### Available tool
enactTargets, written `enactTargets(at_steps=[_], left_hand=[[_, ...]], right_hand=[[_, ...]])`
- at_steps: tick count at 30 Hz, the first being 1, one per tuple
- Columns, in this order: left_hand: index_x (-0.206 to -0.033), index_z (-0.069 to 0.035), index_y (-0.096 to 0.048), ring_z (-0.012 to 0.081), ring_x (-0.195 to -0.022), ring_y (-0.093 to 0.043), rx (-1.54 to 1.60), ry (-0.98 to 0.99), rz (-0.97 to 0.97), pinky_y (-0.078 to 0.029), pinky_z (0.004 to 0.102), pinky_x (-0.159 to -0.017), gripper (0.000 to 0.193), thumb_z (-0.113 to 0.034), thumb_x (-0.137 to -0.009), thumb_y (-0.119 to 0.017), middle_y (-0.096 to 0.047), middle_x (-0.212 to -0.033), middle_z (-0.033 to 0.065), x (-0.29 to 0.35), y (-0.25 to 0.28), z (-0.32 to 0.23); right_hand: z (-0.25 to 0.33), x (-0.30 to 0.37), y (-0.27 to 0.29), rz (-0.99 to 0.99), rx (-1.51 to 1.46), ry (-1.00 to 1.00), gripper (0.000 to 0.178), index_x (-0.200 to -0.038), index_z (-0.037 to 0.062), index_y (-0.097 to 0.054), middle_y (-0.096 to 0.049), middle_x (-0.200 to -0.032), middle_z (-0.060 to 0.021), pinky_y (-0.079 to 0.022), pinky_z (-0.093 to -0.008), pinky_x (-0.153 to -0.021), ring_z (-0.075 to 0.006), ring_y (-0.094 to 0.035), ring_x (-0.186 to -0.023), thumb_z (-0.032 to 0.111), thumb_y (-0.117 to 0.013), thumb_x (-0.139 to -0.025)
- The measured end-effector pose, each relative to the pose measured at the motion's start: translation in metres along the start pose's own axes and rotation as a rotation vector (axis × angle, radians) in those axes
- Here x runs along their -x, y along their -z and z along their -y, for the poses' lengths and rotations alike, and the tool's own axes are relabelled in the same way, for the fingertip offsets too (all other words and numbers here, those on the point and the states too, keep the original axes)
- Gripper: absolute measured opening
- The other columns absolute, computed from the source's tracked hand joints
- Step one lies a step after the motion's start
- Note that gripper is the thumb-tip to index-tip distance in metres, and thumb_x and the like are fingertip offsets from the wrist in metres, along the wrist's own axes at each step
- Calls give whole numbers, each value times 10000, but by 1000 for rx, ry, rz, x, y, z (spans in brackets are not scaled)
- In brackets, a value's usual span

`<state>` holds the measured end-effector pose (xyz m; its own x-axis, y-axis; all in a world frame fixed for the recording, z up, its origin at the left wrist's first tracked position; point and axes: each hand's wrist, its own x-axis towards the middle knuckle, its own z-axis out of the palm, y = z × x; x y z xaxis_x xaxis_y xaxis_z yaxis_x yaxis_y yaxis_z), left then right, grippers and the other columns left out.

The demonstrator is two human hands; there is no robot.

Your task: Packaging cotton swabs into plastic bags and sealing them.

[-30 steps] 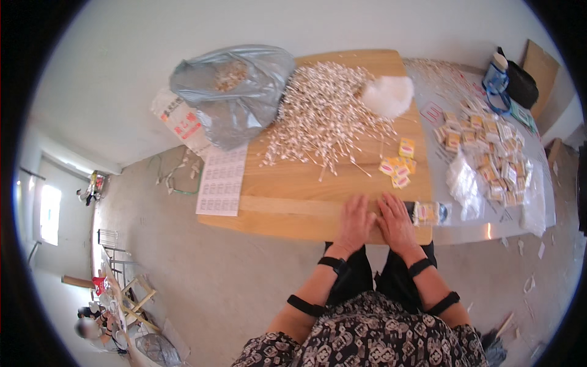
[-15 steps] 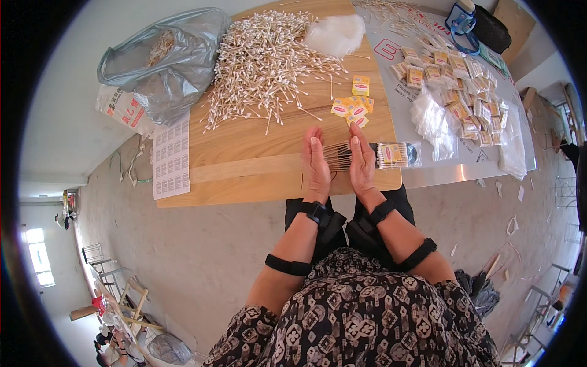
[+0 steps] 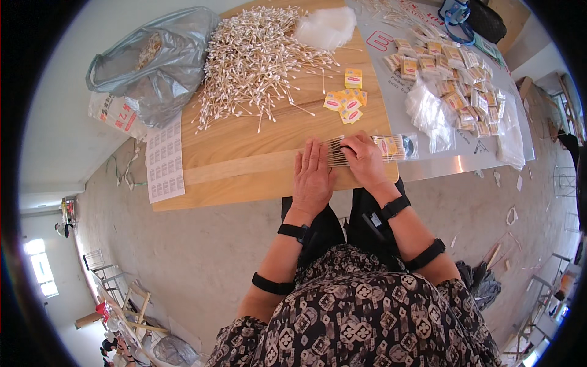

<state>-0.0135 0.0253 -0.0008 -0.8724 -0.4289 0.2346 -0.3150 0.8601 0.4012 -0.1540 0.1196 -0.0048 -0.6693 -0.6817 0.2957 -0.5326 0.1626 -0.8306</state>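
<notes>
A flat row of cotton swabs (image 3: 338,153) lies near the front edge of a wooden table (image 3: 244,165). My left hand (image 3: 313,174) rests flat on the wood with its fingertips on the left end of the row. My right hand (image 3: 365,160) presses down on the row's right part, next to a small clear bag (image 3: 394,147) holding swabs and a yellow label. Farther back lies a big loose heap of cotton swabs (image 3: 257,58). A few small yellow packets (image 3: 347,98) sit between the heap and my hands.
A grey plastic bag (image 3: 153,61) sits at the table's back left, a white cotton wad (image 3: 326,25) at the back. To the right, a metal surface (image 3: 452,162) carries several filled packets (image 3: 455,67) and clear bags (image 3: 428,110). A printed sheet (image 3: 165,162) hangs at the left edge.
The view has tilted down and closer. My hands have spread slightly over the row of swabs; the right hand now lies flatter on it.
</notes>
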Motion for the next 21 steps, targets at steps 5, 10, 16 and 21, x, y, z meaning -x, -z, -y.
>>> enactTargets(at_steps=[5, 10, 16, 21], left_hand=[[-1460, -3, -338, 328, -1441, -250, -157, -7, 134, -182, 505, -1167, 644, -252, -907, -554, -294, -1538, 188, -1, 6, -2], [-1483, -12, -301, 318, -1445, -243, -156, 29, 172, -185, 500, -1167, 714, -280, -884, -582, -273, -1552, 180, 3, 1, -7], [-1482, -15, -302, 300, -1451, -235, -119, 6, 136, -172, 490, -1174, 715, -295, -887, -580, -260, -1557, 174, 9, 4, -9], [-1483, 4, -279, 296, -1466, -195, -101, 6, 155, -133, 488, -1183, 724, -321, -900, -559, -229, -1567, 177, 6, 6, -8]], right_hand=[[9, -27, 4, 76, 201, 228, 114, -921, 47, -611, -571, -919, -133, -503, -437, -752, -348, -591, -905, 45, -613, -807], [-1, -34, 15, 324, 204, 258, 91, -871, 40, -599, -560, -955, -122, -500, -424, -784, -339, -581, -925, 63, -624, -786], [1, -30, 15, 305, 251, 248, 52, -778, 17, -575, -549, -854, -127, -502, -425, -747, -327, -588, -846, 52, -614, -779], [2, -28, 7, 223, 296, 312, 72, -738, 17, -552, -541, -821, -126, -509, -419, -686, -319, -592, -790, 44, -611, -769]])
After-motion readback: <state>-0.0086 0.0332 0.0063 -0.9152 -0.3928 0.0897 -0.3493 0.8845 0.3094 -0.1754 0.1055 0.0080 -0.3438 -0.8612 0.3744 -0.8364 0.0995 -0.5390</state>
